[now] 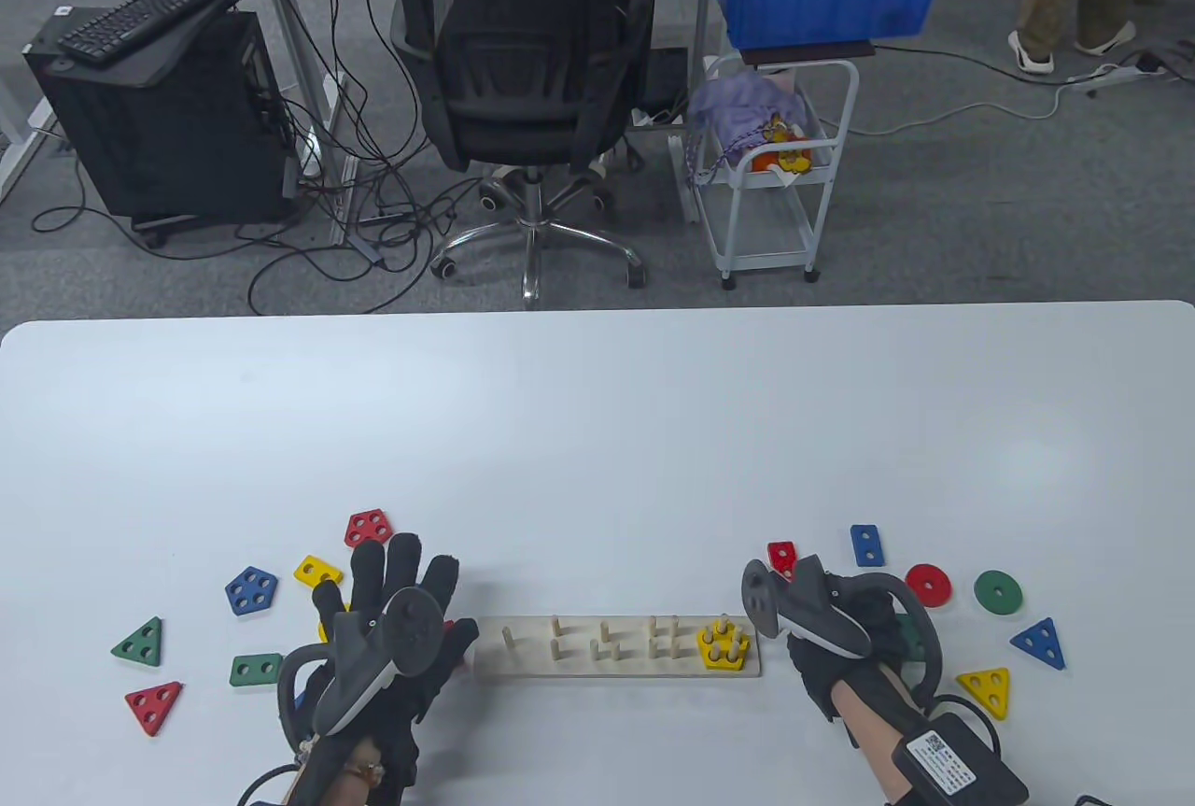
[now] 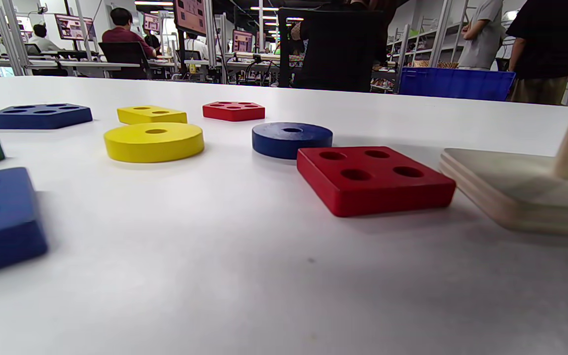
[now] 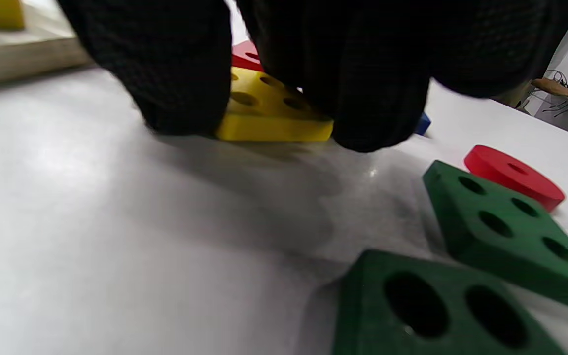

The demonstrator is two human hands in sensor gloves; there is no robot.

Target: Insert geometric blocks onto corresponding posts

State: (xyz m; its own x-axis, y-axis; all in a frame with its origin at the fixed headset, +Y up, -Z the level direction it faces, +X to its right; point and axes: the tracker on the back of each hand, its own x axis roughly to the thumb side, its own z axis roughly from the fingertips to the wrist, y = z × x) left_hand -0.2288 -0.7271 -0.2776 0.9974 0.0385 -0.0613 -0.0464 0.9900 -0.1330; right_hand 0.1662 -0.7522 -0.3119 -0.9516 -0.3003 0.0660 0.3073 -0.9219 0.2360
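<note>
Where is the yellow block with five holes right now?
In the table view, the yellow five-hole block sits on the posts at the right end of the wooden board, just left of the right hand.

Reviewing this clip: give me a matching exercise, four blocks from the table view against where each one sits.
Things:
1. yellow pentagon block
2. green ring
3. red triangle
4. blue two-hole block

Places:
A. far left, nearest the table's front edge
B. seated on the posts at the peg board's right end
C. beyond the right hand, left of the red ring
D. right of the red ring

Pairs: 1-B, 2-D, 3-A, 4-C
</note>
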